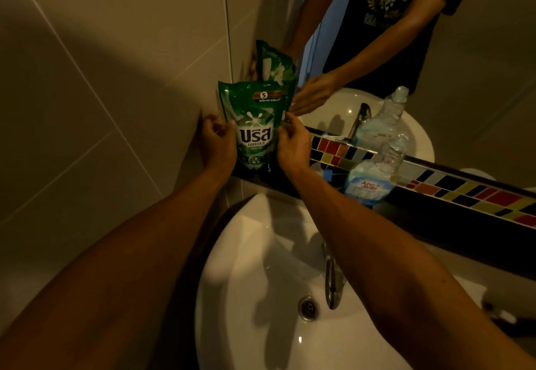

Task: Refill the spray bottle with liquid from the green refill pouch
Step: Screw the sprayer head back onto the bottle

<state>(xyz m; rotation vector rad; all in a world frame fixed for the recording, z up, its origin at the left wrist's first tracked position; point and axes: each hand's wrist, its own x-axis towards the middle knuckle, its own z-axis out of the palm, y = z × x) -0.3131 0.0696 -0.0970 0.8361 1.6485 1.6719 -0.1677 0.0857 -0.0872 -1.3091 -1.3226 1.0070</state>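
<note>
The green refill pouch stands upright on the dark ledge in the corner by the wall, its white logo facing me. My left hand pinches its left edge and my right hand pinches its right edge. The clear spray bottle, with a pale blue label and no spray head on its open neck, stands on the same ledge to the right of my right hand, apart from it. It holds a little liquid at the bottom.
A white sink with a drain and a chrome tap lies below my arms. A mirror above a strip of coloured tiles reflects the pouch, bottle and person. A tiled wall closes the left side.
</note>
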